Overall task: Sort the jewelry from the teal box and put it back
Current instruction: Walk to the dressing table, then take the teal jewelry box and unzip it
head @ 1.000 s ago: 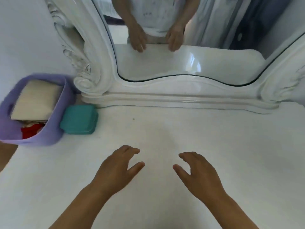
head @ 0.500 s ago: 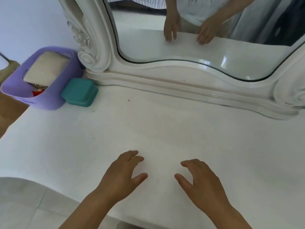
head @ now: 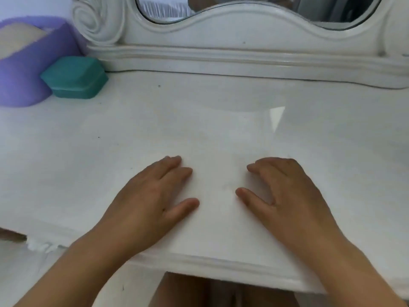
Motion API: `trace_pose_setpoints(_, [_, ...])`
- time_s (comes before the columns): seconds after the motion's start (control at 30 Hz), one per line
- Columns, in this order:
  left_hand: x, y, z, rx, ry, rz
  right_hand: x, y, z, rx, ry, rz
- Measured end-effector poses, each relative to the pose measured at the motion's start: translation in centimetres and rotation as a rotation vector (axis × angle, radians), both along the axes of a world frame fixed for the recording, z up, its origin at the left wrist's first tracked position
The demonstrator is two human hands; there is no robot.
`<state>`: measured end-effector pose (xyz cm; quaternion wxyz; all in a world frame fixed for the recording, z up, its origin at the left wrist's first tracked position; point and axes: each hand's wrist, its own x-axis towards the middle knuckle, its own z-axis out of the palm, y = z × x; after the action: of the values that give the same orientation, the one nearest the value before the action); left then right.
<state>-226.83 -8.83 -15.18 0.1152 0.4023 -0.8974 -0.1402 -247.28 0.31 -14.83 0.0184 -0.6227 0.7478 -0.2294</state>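
Teal box (head: 74, 77), lid closed, is seen far-left of flattened, empty hands, left hand (head: 150, 202) nearer than right hand (head: 285, 200).

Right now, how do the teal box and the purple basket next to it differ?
The teal box is small, low and shut with a lid, so its contents are hidden; the purple basket is larger, taller and open-topped, with a beige item showing inside. The box has flat faces and rounded corners; the basket's wall is curved. Both sit at the far left of the white table, side by side, and neither hand touches them.
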Motion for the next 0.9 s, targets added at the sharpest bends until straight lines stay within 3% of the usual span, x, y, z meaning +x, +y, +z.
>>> trace_pose_setpoints(0.63, [0.6, 0.9, -1.2, 0.026, 0.108, 0.013, 2.9, 2.9, -0.3, 0.025, 0.064, -0.093])
trace_pose_setpoints(0.9, [1.4, -0.9, 0.0, 0.075, 0.239, 0.041, 3.2, -1.6, 2.6, 0.047, 0.006, 0.004])
